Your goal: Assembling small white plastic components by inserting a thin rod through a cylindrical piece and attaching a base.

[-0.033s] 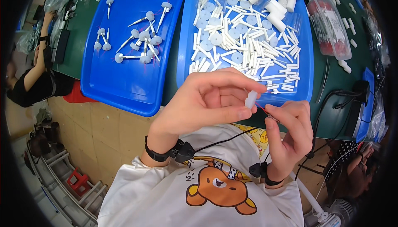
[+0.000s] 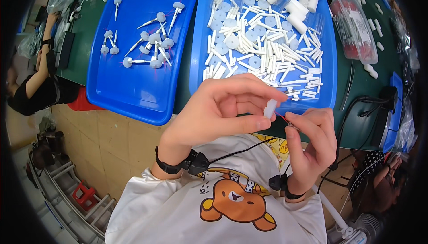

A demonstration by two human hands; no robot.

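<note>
My left hand (image 2: 223, 110) pinches a small white plastic tube (image 2: 270, 108) between thumb and fingertips, close to my chest. My right hand (image 2: 312, 141) holds a thin red wire with a small clear part (image 2: 287, 121) at its tip, its end touching the tube's lower end. Both hands hover at the near edge of the right blue tray (image 2: 327, 83), which holds several loose white sticks and discs (image 2: 254, 43). The left blue tray (image 2: 133, 88) carries several finished white disc-on-stick pieces (image 2: 151, 47) with red wire ends.
A clear plastic box (image 2: 354, 25) with small parts stands right of the trays on the green table (image 2: 356, 105). Black cables (image 2: 361, 105) run at the right. Another person (image 2: 35, 83) sits at the far left. Black straps sit on both my wrists.
</note>
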